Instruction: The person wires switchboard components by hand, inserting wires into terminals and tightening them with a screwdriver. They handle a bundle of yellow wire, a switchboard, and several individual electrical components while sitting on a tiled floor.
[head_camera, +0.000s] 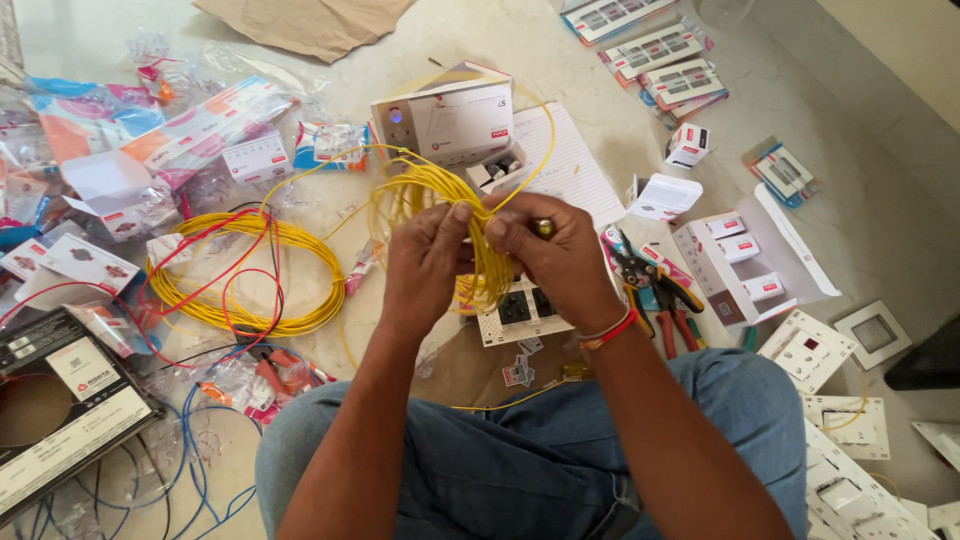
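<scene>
Left hand (425, 255) and right hand (555, 250) both gripping yellow wire loops (440, 195) above socket plate (520, 312), clutter all around.

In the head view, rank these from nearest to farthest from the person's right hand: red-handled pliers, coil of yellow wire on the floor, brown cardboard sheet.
From the right hand:
1. Red-handled pliers, just to its right on the floor.
2. Coil of yellow wire, on the floor across to the left.
3. Brown cardboard sheet, far off at the top edge.
</scene>
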